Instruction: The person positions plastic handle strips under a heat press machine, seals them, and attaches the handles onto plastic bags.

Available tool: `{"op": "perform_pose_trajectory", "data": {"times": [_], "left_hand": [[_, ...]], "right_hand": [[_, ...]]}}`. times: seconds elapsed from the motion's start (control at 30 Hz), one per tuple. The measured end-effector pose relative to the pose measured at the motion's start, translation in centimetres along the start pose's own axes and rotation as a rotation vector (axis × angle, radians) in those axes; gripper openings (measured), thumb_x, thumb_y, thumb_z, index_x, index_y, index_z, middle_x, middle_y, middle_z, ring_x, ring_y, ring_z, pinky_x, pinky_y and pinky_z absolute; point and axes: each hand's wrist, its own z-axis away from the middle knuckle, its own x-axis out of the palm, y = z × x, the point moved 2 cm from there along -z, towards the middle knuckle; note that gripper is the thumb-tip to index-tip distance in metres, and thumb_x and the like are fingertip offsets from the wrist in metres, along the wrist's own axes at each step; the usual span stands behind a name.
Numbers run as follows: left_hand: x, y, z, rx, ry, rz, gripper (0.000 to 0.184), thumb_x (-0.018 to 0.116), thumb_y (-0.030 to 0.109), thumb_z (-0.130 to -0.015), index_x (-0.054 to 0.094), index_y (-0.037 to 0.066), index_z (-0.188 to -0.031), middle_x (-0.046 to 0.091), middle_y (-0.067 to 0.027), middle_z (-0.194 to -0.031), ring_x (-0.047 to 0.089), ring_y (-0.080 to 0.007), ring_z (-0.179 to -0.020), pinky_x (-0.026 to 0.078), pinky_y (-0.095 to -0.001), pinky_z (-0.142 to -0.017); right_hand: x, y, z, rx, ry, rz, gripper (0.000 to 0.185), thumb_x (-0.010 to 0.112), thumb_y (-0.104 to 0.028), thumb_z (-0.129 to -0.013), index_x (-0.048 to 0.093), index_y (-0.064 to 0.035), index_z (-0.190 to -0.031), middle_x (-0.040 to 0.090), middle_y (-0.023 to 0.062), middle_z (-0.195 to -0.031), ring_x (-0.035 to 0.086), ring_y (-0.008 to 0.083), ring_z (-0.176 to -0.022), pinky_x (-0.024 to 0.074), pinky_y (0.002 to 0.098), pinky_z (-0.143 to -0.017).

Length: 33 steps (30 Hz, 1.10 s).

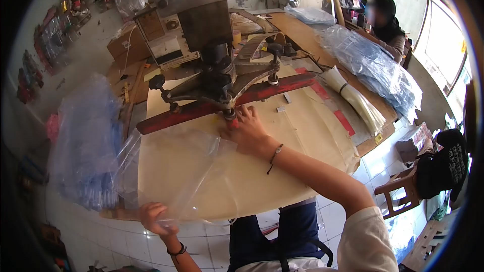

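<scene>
Here, the left hand (159, 217) and the right hand (247, 133) are working well apart, clear plastic (195, 174) stretching between them.
The left is gripping the plastic's near end; farther forward, the right is resting over the tan sheet (322, 136), fingers spreading beside the red bar (169, 120).

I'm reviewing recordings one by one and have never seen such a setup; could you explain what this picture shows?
There is no robot here: a head-worn camera looks forward and down as someone works bare-handed. The machine in front carries a long red bar above a tan sheet. The left hand, near the sheet's front edge, holds clear plastic. The right hand reaches over the sheet to beside the bar; whether its fingers pinch anything is unclear. A pile of plastic bags is at the left, a bundle of pale strips at the right, and another person farther back.
</scene>
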Motion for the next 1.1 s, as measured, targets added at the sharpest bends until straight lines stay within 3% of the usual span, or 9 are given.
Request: {"op": "perform_pose_trajectory", "data": {"times": [0.4,0.6,0.7,1.1], "left_hand": [[0.5,-0.9,1.1,0.085,0.085,0.026,0.074,0.046,0.077,-0.087,0.062,0.005,-0.083,0.062,-0.0079,-0.075,0.059,-0.0290,-0.065,0.048,-0.0432,-0.066],[0.2,-1.1,1.1,0.050,0.082,0.019,0.075,0.047,0.077,-0.087,0.062,0.004,-0.083,0.061,-0.0085,-0.074,0.059,-0.0291,-0.065,0.048,-0.0428,-0.065],[0.0,-1.0,1.2,0.023,0.072,0.011,0.075,0.047,0.078,-0.087,0.061,0.005,-0.082,0.061,-0.0089,-0.074,0.059,-0.0291,-0.066,0.048,-0.0427,-0.066],[0.1,-1.0,1.2,0.015,0.067,0.003,0.076,0.046,0.079,-0.087,0.061,0.005,-0.082,0.062,-0.0079,-0.076,0.059,-0.0285,-0.068,0.047,-0.0423,-0.067]], "right_hand": [[0.2,-0.2,-0.5,0.073,-0.058,-0.043,0.065,0.047,-0.047,-0.100,0.046,-0.0016,-0.146,0.044,0.0259,-0.149,0.035,0.0412,-0.139,0.0266,0.0567,-0.111],[0.3,0.2,-0.6,0.081,0.002,-0.129,0.061,0.048,-0.047,-0.099,0.053,-0.0013,-0.139,0.048,0.0243,-0.143,0.038,0.0379,-0.135,0.0295,0.0547,-0.108],[0.5,-0.1,-0.2,0.034,0.089,0.032,0.057,0.049,-0.046,-0.098,0.056,-0.0027,-0.135,0.051,0.0225,-0.139,0.041,0.0360,-0.132,0.0312,0.0539,-0.106],[1.3,0.0,-0.5,0.046,0.182,0.008,0.057,0.046,-0.048,-0.101,0.055,-0.0056,-0.137,0.053,0.0206,-0.135,0.041,0.0355,-0.131,0.0319,0.0546,-0.105]]}}
